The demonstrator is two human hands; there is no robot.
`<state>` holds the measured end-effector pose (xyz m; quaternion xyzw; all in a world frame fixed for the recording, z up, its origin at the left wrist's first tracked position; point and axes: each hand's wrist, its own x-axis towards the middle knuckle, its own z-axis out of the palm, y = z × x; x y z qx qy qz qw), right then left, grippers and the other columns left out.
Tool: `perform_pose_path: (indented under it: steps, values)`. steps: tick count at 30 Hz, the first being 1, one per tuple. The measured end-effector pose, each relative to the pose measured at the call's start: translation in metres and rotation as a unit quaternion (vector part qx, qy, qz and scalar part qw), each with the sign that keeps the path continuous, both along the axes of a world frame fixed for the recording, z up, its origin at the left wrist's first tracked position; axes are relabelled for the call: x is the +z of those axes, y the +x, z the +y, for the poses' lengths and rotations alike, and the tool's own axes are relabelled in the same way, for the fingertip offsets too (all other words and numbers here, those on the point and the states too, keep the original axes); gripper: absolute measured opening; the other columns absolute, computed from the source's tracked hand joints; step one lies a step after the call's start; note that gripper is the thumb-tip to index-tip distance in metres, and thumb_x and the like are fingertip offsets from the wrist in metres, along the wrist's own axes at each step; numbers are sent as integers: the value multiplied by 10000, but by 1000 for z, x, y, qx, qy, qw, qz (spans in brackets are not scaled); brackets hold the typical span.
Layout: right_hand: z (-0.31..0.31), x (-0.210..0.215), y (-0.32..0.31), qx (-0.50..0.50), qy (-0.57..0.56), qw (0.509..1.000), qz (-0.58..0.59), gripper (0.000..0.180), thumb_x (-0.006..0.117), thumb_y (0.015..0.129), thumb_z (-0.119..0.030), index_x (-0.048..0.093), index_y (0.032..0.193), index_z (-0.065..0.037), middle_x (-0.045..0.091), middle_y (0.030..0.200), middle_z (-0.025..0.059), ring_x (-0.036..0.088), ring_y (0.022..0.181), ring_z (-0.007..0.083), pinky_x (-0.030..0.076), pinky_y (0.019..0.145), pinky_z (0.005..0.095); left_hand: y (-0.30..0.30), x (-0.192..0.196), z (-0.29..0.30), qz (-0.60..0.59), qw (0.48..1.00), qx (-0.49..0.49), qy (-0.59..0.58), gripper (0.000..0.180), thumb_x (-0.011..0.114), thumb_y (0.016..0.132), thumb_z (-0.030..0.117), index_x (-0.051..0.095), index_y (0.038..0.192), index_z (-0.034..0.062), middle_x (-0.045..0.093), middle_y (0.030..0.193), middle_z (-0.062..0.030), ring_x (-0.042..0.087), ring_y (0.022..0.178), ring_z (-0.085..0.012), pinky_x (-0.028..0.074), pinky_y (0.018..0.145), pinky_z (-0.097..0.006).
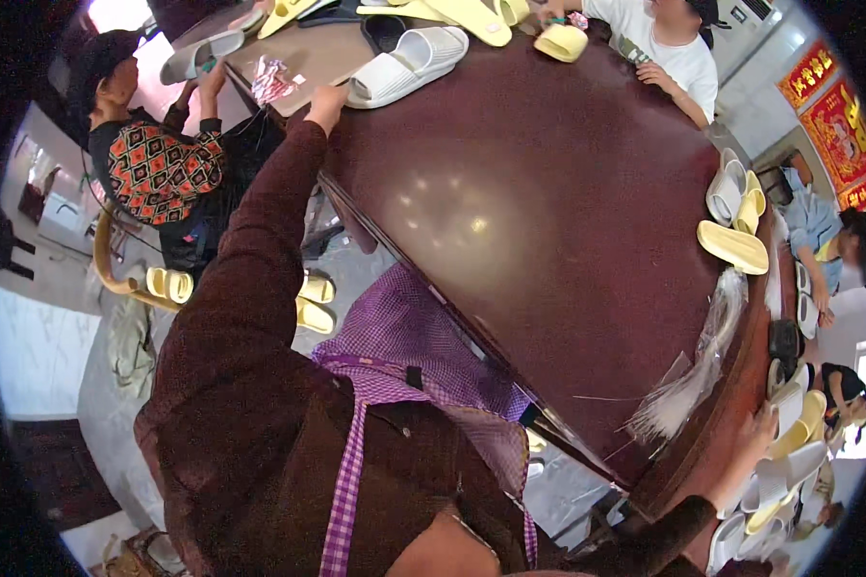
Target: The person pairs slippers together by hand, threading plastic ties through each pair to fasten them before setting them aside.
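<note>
My left hand (325, 102) reaches far across the dark round table (548, 221) and grips the heel end of a white slipper (409, 62) lying on its side. My right hand (758, 430) rests at the table's near right edge, against a pile of white and yellow slippers (787, 460); its fingers are partly hidden, so its grip is unclear. I wear a brown sweater and a purple checked apron (404, 356).
A bundle of clear plastic strips (700, 370) lies near my right hand. Yellow and white slippers (736, 216) sit at the right rim, more at the top. Other people sit around: a patterned top (159, 168), a white shirt (678, 48), a blue top (818, 226).
</note>
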<state>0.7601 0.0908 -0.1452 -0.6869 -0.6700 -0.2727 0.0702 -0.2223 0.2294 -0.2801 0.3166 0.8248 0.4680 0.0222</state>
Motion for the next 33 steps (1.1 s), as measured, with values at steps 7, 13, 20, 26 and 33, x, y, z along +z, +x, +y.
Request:
perform_pose_path:
  steps: [7, 13, 20, 26, 33]
  values:
    - [-78, 23, -217, 117, -48, 951, 284, 345, 547, 835, -75, 544, 1175, -19, 472, 1277, 192, 443, 1191, 312, 355, 989, 374, 27, 5, 2, -289, 928, -216, 92, 134, 585, 745, 89, 584, 824, -19, 540, 662, -68, 500, 546, -177, 391, 464, -296]
    - [-88, -6, -319, 206, -138, 822, 512, 366, 546, 857, -94, 509, 1190, 51, 514, 1250, 158, 472, 1170, 252, 358, 975, 324, 105, 39, -65, -450, 840, -259, 157, 208, 533, 760, 25, 591, 951, -35, 577, 755, -84, 528, 563, -196, 427, 465, -305]
    - [-32, -69, -415, 214, -91, 502, 833, 505, 483, 928, -282, 373, 1302, 39, 507, 1232, 164, 553, 1042, 222, 477, 830, 318, 205, 51, -140, -439, 799, -401, 92, 342, 530, 799, 50, 532, 1125, -53, 614, 937, -70, 574, 776, -124, 462, 622, -254]
    - [-36, -81, -426, 156, -30, 453, 877, 346, 446, 943, -216, 463, 1171, 44, 577, 1079, 120, 580, 962, 195, 493, 804, 327, 235, 56, -173, -327, 831, -442, 91, 384, 529, 821, 73, 486, 1186, -40, 591, 1021, -67, 560, 888, -117, 456, 778, -247]
    - [-46, -99, -417, 84, 39, 390, 916, 312, 412, 944, -157, 460, 1183, 39, 578, 1088, 127, 583, 961, 204, 499, 815, 346, 294, 39, -201, -343, 824, -396, 216, 374, 511, 843, 84, 444, 1188, -43, 561, 1067, -72, 545, 917, -144, 432, 822, -259]
